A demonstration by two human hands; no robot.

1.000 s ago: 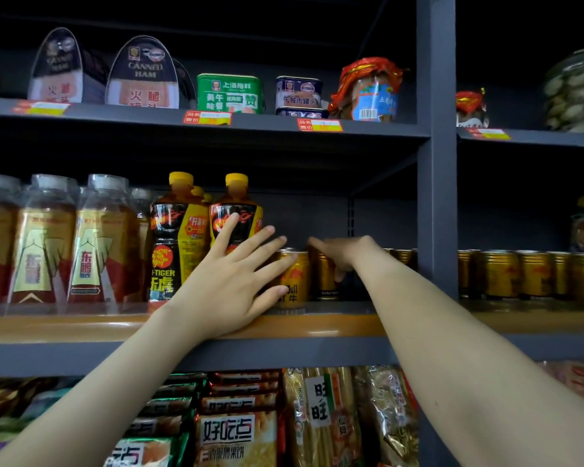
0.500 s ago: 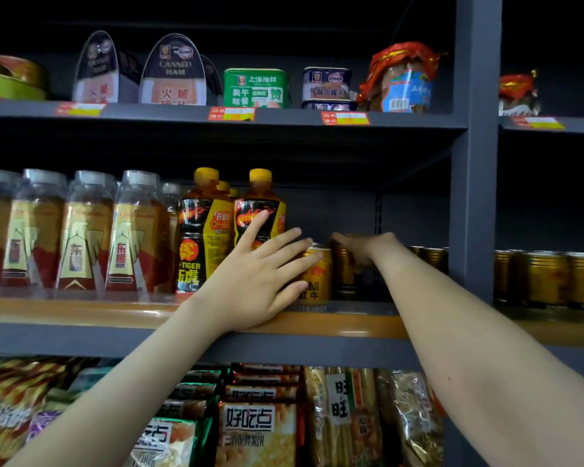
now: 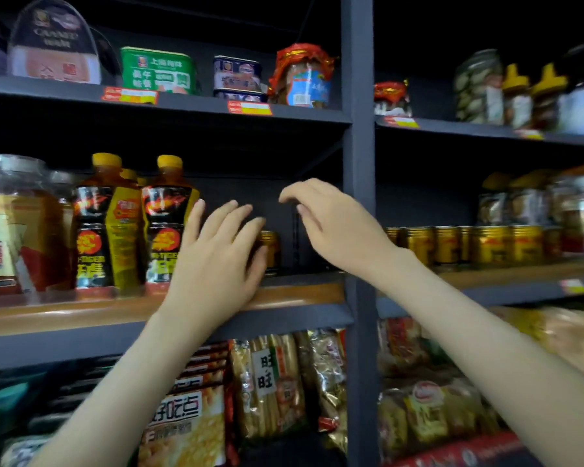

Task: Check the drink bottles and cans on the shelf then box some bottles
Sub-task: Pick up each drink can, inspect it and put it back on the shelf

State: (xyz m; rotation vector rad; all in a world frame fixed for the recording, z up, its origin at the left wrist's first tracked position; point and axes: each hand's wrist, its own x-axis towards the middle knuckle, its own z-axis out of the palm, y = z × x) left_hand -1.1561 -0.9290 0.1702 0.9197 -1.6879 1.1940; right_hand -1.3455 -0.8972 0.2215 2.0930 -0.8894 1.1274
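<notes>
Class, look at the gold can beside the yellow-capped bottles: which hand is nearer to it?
Left. The left hand overlaps the left side of the gold can, fingers spread; the right hand hangs above and right of it, apart.

A dark upright post (image 3: 358,163) splits the shelving. High on its left, a red-wrapped jar (image 3: 304,77) stands nearest it, then a blue tin (image 3: 238,77), a green tin (image 3: 158,71) and an arched ham tin (image 3: 53,45), with red-and-yellow price tags (image 3: 249,108) below them. High on its right are a small red-topped jar (image 3: 391,97) and a large glass jar (image 3: 477,87). Low on its left stand rice-cracker packets (image 3: 270,382) and a yellow snack bag (image 3: 186,423). Low on its right lie more snack bags (image 3: 429,409).
</notes>
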